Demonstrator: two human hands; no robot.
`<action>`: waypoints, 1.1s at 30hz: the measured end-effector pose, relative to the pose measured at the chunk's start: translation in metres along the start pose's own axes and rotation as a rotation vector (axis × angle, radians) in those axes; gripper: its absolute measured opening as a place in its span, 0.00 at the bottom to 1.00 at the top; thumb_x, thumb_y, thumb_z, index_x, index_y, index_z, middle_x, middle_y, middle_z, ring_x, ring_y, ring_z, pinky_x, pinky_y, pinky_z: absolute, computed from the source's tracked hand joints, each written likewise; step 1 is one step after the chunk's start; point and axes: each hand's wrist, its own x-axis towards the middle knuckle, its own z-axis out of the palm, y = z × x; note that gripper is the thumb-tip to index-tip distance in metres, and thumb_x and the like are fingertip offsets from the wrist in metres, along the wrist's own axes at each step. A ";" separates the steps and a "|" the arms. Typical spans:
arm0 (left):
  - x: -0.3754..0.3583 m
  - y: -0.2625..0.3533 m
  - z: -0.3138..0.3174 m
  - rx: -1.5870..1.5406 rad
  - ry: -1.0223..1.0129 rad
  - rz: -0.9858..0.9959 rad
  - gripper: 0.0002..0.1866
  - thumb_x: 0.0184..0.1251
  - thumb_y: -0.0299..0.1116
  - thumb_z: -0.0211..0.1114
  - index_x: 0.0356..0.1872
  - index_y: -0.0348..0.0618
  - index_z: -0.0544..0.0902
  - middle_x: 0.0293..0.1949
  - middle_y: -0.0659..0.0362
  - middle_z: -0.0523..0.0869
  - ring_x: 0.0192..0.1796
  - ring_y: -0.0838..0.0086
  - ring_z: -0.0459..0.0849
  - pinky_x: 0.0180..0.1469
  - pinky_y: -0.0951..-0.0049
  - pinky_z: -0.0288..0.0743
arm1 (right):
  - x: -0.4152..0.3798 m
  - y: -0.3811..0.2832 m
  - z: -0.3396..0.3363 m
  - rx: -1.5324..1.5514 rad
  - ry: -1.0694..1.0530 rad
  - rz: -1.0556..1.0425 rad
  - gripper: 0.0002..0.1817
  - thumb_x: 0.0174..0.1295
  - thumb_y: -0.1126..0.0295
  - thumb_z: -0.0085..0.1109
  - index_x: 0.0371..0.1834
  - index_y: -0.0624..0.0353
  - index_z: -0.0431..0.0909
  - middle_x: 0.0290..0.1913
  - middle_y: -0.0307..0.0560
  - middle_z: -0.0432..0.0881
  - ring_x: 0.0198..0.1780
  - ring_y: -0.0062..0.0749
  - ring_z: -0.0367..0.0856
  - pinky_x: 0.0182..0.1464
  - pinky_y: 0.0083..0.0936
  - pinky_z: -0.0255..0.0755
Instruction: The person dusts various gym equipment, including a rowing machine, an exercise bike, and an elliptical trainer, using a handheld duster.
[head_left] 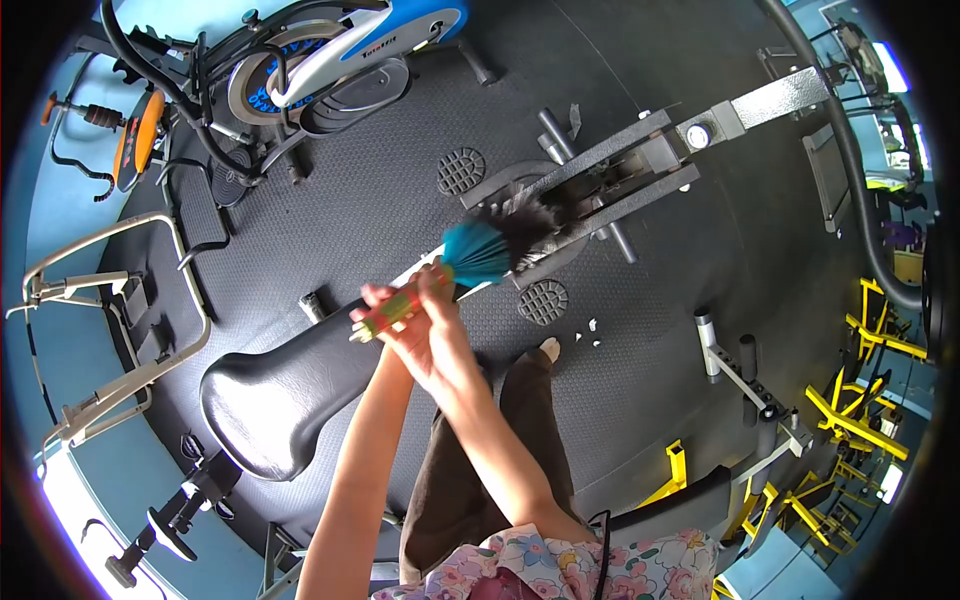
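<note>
A brush or duster (478,252) with teal and black bristles and a red and yellow-green handle lies over the middle of an exercise machine (610,165). My right hand (435,335) has its fingers wrapped round the handle. Close beside it, my left hand (385,308) is at the handle's lower end, largely overlapped by the right hand, so its grip is hard to make out. The bristle tips are blurred near the machine's metal frame. Below and left of my hands is the machine's black padded seat (265,400).
An exercise bike (340,60) stands at the upper left, with a beige metal frame (190,250) at the left. A weight rack post (745,375) and yellow equipment (860,420) are at the right. Small white scraps (592,325) lie on the dark floor (640,380).
</note>
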 end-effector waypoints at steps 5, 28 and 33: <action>-0.090 -0.084 0.060 -0.233 -0.011 0.088 0.31 0.42 0.32 0.67 0.51 0.44 0.64 0.33 0.50 0.79 0.39 0.60 0.80 0.45 0.61 0.69 | -0.047 0.054 0.055 -0.042 -0.086 0.310 0.13 0.63 0.57 0.48 0.37 0.54 0.62 0.43 0.51 0.76 0.51 0.41 0.75 0.54 0.45 0.70; -0.109 0.151 0.016 -0.466 0.104 -0.069 0.33 0.35 0.47 0.70 0.49 0.52 0.72 0.30 0.53 0.83 0.31 0.58 0.82 0.34 0.62 0.76 | -0.122 -0.225 -0.119 -1.873 0.600 -0.198 0.23 0.64 0.50 0.40 0.38 0.61 0.72 0.29 0.62 0.77 0.32 0.57 0.78 0.33 0.41 0.68; -0.109 0.155 0.002 -0.446 0.059 -0.101 0.30 0.35 0.43 0.69 0.48 0.55 0.73 0.30 0.55 0.83 0.32 0.62 0.83 0.35 0.64 0.77 | -0.153 -0.262 -0.162 -1.887 0.604 -0.380 0.22 0.64 0.49 0.42 0.36 0.60 0.73 0.15 0.39 0.67 0.13 0.18 0.65 0.15 0.21 0.59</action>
